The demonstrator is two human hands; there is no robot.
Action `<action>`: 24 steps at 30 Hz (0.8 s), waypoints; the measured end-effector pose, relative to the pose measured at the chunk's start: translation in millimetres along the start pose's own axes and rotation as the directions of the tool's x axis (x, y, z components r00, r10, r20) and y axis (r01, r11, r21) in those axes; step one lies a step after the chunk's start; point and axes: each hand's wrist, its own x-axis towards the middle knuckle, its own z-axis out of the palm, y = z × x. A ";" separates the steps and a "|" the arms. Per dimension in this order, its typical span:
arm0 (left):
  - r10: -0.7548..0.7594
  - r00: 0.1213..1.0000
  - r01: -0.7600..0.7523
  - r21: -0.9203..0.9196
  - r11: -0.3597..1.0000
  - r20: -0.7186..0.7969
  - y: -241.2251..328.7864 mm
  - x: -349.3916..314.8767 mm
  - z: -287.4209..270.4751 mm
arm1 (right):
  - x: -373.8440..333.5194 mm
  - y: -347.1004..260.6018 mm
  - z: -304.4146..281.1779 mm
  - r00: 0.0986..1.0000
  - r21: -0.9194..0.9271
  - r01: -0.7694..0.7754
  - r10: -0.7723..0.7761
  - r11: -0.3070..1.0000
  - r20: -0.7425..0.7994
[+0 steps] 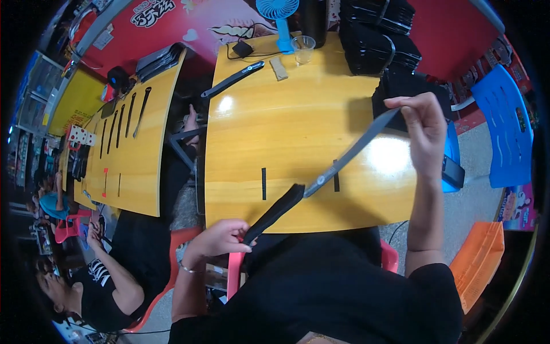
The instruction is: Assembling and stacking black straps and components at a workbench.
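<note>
A long flat strap is stretched at a slant over the front of the yellow table (286, 137). Its grey half (355, 150), with a small pale print, runs up to my right hand (425, 129), which pinches the end between thumb and fingers. The lower half is a black fabric-like piece (278, 211); my left hand (226, 238) closes on its end at the table's near edge. Whether the two halves are one piece I cannot tell. Two short black strips (264, 183) lie on the tabletop, one partly behind the strap. Another printed black strap (232, 80) lies at the far left.
Black packs (381, 51) are stacked at the far right. A blue fan (282, 23), clear cup (303, 49), beige piece (279, 69) and black adapter (243, 49) stand at the back. A co-worker (109, 281) sits left by another table (146, 149). An orange crate (475, 266) is right.
</note>
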 end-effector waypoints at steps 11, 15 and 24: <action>0.077 0.918 -0.205 -0.303 0.931 -0.388 -0.4 -13.3 -5.9 | -10.5 12.7 1.1 0.956 -0.596 0.166 -0.277 0.786 -0.099; 0.241 0.849 -0.443 -0.386 0.809 -0.469 -1.6 21.3 7.6 | -5.2 16.7 3.2 0.873 -0.667 0.167 -0.423 0.726 -0.242; 0.373 0.785 -0.601 -0.462 0.652 -0.494 17.6 69.2 28.8 | -74.9 105.7 17.2 0.942 -0.830 0.335 -0.186 0.446 0.280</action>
